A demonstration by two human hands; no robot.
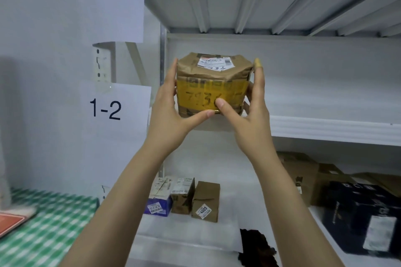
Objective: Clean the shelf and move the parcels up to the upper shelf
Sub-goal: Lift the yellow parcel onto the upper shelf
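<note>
A brown paper parcel (213, 71) with a yellow tape band and a white label is held up at the front left of the white upper shelf (325, 128). My left hand (171, 115) grips its left side, thumb under the front edge. My right hand (249, 110) grips its right side, thumb on the yellow band. Whether the parcel's base touches the shelf is hidden by my hands. On the lower shelf (227, 230) stand three small parcels: a white and blue one (159, 197), a brown one (182, 196) and a brown one (206, 201) marked 4005.
Brown cartons (303, 178) and a black box (364, 219) fill the lower shelf's right side. A dark cloth (256, 247) lies at its front edge. A "1-2" sign (106, 110) hangs on the left upright. A green checked surface (47, 230) lies at lower left.
</note>
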